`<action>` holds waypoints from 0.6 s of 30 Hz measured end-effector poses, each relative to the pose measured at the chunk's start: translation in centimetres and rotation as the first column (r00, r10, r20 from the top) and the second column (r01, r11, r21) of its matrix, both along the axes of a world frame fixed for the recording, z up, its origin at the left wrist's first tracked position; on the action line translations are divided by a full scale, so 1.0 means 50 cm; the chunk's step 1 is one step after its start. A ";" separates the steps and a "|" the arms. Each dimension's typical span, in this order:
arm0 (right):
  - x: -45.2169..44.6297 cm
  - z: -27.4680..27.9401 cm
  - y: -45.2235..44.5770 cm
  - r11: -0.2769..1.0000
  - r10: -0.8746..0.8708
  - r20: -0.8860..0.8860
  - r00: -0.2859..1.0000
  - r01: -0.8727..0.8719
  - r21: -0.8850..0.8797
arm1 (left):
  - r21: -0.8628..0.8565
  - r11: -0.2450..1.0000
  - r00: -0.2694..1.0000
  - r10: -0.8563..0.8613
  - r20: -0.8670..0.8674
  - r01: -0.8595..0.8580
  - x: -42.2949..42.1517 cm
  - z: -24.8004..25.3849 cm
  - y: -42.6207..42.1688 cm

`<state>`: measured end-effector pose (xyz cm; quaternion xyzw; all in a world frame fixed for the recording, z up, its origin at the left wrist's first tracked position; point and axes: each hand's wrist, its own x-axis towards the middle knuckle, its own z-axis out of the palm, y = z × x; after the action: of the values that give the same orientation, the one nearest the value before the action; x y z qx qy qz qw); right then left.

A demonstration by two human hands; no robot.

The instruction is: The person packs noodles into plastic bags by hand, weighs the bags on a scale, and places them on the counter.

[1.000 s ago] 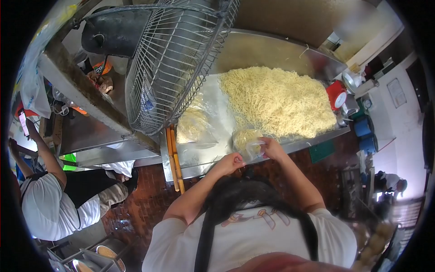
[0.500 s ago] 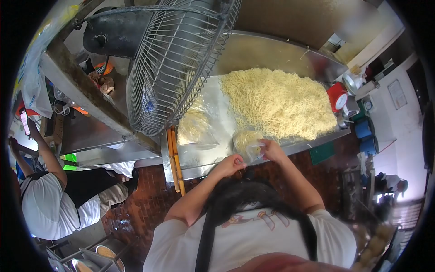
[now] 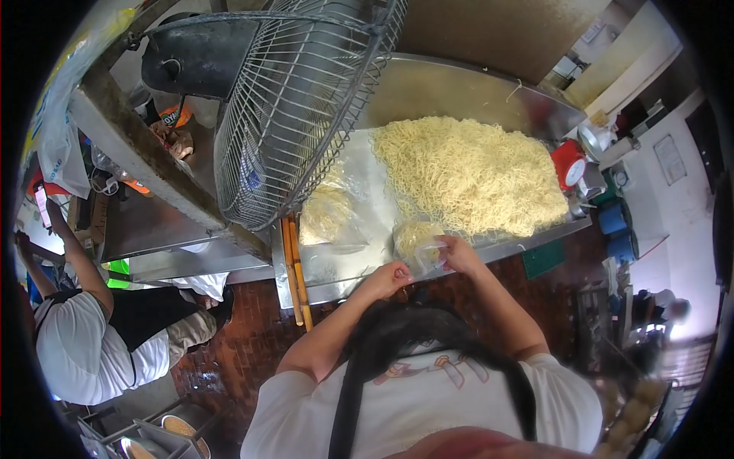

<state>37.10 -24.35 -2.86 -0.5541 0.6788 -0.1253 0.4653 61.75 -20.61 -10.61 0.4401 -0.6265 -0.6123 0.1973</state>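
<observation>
A clear plastic bag of noodles (image 3: 417, 237) rests at the front edge of the metal table, its open end toward me. My left hand (image 3: 388, 280) is closed, pinching the left side of the bag's mouth. On the other side, my right hand (image 3: 456, 254) has its fingers closed on the bag's edge. Just beyond the bag lies a large heap of loose pale yellow noodles (image 3: 478, 176). To the left are filled plastic bags of noodles (image 3: 327, 214), partly hidden behind the fan.
A large caged fan (image 3: 298, 107) juts over the table's left part. Two wooden poles (image 3: 297, 271) lean at the table edge. A red scale (image 3: 568, 164) stands right of the heap. At far left a person (image 3: 99, 336) holds a phone (image 3: 42, 205).
My hands and the bag have barely moved; the right hand shifts very slightly. In the right background, a distant person has moved a little.
</observation>
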 end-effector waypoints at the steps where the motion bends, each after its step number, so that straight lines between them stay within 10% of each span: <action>1: -0.005 -0.007 -0.001 1.000 0.004 0.005 1.000 -0.004 0.000 | -0.005 1.000 1.000 -0.002 -0.002 0.002 0.000 -0.001 0.000; 18: 0.009 0.015 0.006 1.000 0.031 -0.012 0.999 -0.031 -0.003 | 0.025 1.000 0.999 0.013 -0.033 -0.012 -0.009 -0.017 0.006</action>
<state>37.58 -24.03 -2.12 -0.5661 0.6725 -0.1158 0.4625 61.30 -20.29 -11.46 0.4364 -0.6127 -0.6259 0.2059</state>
